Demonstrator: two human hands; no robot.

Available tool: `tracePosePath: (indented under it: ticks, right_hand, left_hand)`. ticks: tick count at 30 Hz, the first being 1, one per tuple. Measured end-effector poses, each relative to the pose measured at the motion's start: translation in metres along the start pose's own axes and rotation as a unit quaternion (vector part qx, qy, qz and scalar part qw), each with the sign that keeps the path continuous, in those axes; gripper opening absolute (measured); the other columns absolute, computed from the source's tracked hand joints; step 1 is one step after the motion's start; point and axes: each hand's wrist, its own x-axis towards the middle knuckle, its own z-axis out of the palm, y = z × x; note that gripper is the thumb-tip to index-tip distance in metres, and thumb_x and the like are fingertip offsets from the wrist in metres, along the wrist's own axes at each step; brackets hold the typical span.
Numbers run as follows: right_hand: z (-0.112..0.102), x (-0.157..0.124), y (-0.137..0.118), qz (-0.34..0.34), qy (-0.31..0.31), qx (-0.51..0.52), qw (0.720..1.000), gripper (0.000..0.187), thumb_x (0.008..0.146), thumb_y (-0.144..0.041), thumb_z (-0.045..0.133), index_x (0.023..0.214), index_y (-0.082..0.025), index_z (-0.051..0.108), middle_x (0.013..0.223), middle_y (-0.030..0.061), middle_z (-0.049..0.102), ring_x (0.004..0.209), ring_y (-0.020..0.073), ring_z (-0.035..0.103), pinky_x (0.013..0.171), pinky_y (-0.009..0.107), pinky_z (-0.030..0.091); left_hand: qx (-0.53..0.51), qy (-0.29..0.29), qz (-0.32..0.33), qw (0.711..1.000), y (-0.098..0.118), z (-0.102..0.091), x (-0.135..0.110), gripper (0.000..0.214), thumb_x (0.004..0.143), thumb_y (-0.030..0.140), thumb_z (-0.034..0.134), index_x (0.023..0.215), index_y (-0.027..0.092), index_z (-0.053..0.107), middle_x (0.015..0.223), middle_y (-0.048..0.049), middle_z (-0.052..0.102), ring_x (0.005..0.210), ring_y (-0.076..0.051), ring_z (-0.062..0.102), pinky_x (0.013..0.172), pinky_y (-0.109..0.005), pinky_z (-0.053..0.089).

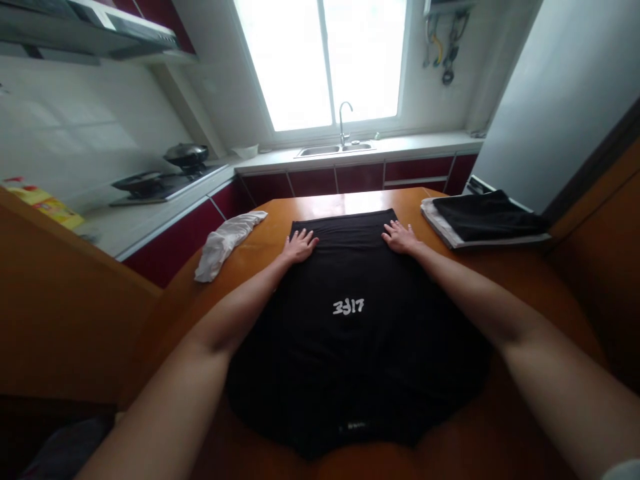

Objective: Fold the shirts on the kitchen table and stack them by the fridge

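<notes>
A black T-shirt lies spread on the wooden table, its hem at the far side and its collar towards me. White lettering on it appears upside down from here. My left hand rests flat on the shirt near the far left corner, fingers stretched out. Near the far right corner, my right hand lies with spread fingers on the cloth. Both arms reach forward along the shirt's sides. Neither hand grips the fabric.
A crumpled white cloth lies at the table's left. Folded black and white garments are stacked at the right of the table. Beyond are a counter with a sink, a stove with pans, and a fridge.
</notes>
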Motion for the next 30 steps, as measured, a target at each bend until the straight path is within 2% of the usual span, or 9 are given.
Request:
tracePosePath:
  ticks: [3,5,7,9,12,16,21,26,30]
  right_hand:
    - [-0.007,-0.022,-0.012,-0.002,0.028,-0.003,1.0,0.057,0.106,-0.036,0.028,0.153,-0.005,0.036,0.164,0.0231,0.021,0.153,0.0324,0.015,0.119,0.06,0.008]
    - [-0.005,-0.045,-0.037,-0.047,0.028,0.0,0.998,0.057,0.105,-0.038,0.031,0.155,-0.01,0.035,0.166,0.0183,0.02,0.154,0.0298,0.014,0.121,0.058,0.009]
    - [0.002,-0.075,-0.067,-0.115,0.016,0.006,0.993,0.058,0.104,-0.043,0.033,0.156,-0.017,0.034,0.166,0.0116,0.021,0.154,0.0261,0.014,0.122,0.056,0.01]
    - [0.013,-0.109,-0.092,-0.188,-0.006,0.023,0.982,0.06,0.104,-0.041,0.031,0.158,-0.016,0.032,0.166,0.0115,0.022,0.154,0.0266,0.015,0.122,0.058,0.009]
    - [0.025,-0.16,-0.11,-0.219,-0.048,0.039,0.974,0.063,0.103,-0.04,0.03,0.159,-0.013,0.026,0.166,0.0145,0.02,0.154,0.0288,0.016,0.121,0.063,0.01]
    - [0.028,-0.217,-0.108,-0.235,-0.042,0.048,0.97,0.064,0.103,-0.043,0.03,0.16,-0.014,0.025,0.165,0.0144,0.02,0.154,0.0293,0.015,0.121,0.062,0.011]
    - [0.018,-0.273,-0.091,-0.297,-0.054,0.056,0.952,0.062,0.104,-0.049,0.034,0.16,-0.025,0.027,0.166,0.0084,0.018,0.154,0.0271,0.014,0.122,0.059,0.011]
    - [0.012,-0.311,-0.064,-0.286,-0.057,0.061,0.955,0.059,0.104,-0.053,0.033,0.159,-0.031,0.029,0.167,0.0051,0.018,0.154,0.0257,0.015,0.124,0.054,0.013]
    - [0.008,-0.318,-0.057,-0.267,-0.062,0.059,0.96,0.059,0.104,-0.054,0.031,0.158,-0.031,0.031,0.166,0.0047,0.019,0.154,0.0252,0.016,0.123,0.054,0.015]
  left_hand:
    - [0.02,0.02,0.01,1.0,-0.003,-0.004,-0.021,0.073,0.101,0.062,0.013,0.161,0.021,0.024,0.168,-0.0109,0.012,0.155,-0.031,0.007,0.121,-0.058,0.011]
    - [0.016,0.027,0.089,0.996,0.017,0.003,-0.042,0.07,0.102,0.061,0.014,0.161,0.023,0.022,0.168,-0.009,0.012,0.156,-0.029,0.005,0.122,-0.056,0.011]
    - [-0.007,0.001,0.175,0.985,0.042,0.015,-0.068,0.067,0.104,0.058,0.015,0.161,0.024,0.02,0.168,-0.0086,0.012,0.156,-0.027,0.006,0.122,-0.056,0.012]
    - [-0.023,-0.023,0.219,0.975,0.065,0.028,-0.096,0.065,0.105,0.054,0.015,0.161,0.021,0.02,0.168,-0.0108,0.012,0.156,-0.026,0.007,0.122,-0.057,0.011]
    - [-0.039,-0.023,0.261,0.964,0.082,0.039,-0.144,0.065,0.106,0.052,0.017,0.161,0.016,0.02,0.167,-0.014,0.011,0.156,-0.026,0.007,0.122,-0.056,0.011]
    - [-0.042,-0.02,0.288,0.956,0.082,0.039,-0.209,0.071,0.105,0.058,0.022,0.161,0.015,0.018,0.167,-0.0153,0.011,0.155,-0.027,0.008,0.123,-0.053,0.011]
    - [-0.049,-0.028,0.349,0.935,0.068,0.036,-0.273,0.069,0.104,0.059,0.032,0.162,0.027,0.013,0.168,-0.006,0.012,0.155,-0.024,0.009,0.125,-0.049,0.007]
    - [-0.06,-0.013,0.346,0.936,0.043,0.034,-0.31,0.063,0.105,0.054,0.035,0.161,0.034,0.016,0.167,-0.0023,0.017,0.155,-0.026,0.014,0.125,-0.05,0.01]
    - [-0.073,-0.035,0.336,0.939,0.034,0.027,-0.318,0.061,0.105,0.054,0.032,0.161,0.034,0.018,0.167,-0.0017,0.019,0.154,-0.025,0.015,0.125,-0.05,0.012]
